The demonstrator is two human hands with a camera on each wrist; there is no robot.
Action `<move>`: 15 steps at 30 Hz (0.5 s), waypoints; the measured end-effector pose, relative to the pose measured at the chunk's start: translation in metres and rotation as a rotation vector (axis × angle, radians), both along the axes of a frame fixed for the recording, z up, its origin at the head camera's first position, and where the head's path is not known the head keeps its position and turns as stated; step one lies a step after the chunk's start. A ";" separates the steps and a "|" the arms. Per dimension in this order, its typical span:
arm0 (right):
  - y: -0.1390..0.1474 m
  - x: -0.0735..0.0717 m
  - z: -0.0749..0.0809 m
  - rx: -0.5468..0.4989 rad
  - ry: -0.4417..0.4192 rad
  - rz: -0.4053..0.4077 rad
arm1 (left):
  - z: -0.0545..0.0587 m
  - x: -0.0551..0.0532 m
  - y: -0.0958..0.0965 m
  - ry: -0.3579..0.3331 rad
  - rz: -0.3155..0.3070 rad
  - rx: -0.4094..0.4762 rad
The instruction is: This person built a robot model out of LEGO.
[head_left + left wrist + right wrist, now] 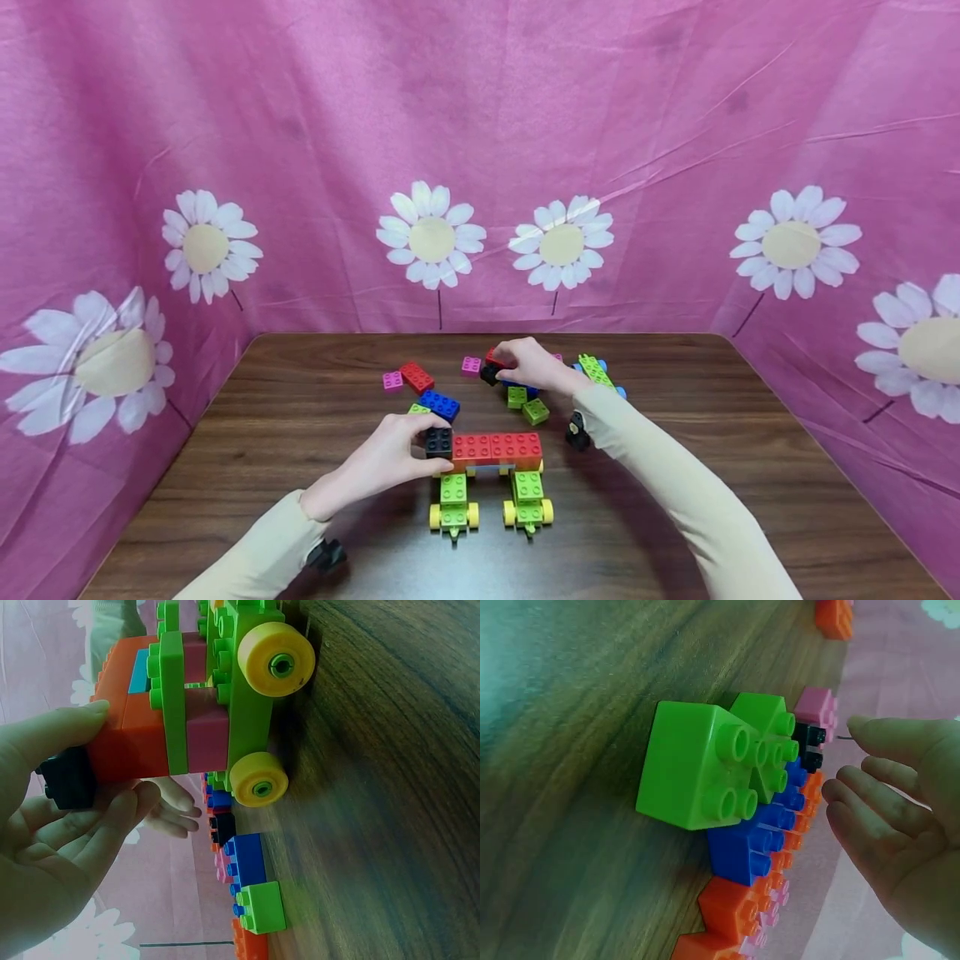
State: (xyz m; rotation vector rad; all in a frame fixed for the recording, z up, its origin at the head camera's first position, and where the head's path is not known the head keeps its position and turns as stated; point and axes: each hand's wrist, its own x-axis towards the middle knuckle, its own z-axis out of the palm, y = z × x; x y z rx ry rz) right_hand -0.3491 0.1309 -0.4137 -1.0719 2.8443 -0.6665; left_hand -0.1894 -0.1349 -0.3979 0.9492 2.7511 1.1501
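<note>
My left hand (382,462) grips the left end of a built toy-brick vehicle, thumb and fingers on either side of a black brick (438,443). That brick sits on a row of red bricks (497,450), which spans green bricks and pink bricks (208,729) over green bases with yellow wheels (275,660). In the left wrist view, the thumb lies against the red brick's side. My right hand (536,367) hovers over the far pile, thumb and fingers spread. Close by its fingertips is a loose black brick (810,742), apart from them in the right wrist view.
Loose green bricks (536,411) lie just nearer than the right hand. Left of them are a blue brick (439,406), a red brick (417,377) and pink bricks (392,381). A green wheeled base (595,370) with blue wheels stands at the far right. Pink cloth (480,108) hangs behind the table.
</note>
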 end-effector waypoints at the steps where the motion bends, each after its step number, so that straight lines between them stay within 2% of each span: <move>1: -0.001 -0.002 -0.001 0.005 -0.005 -0.003 | 0.000 0.000 0.000 0.001 -0.001 0.000; 8: -0.009 -0.009 -0.005 0.065 -0.005 0.022 | -0.002 -0.001 0.001 0.007 -0.013 0.002; 15: -0.018 -0.005 -0.003 0.076 -0.037 0.045 | -0.002 -0.001 -0.001 0.009 -0.007 -0.011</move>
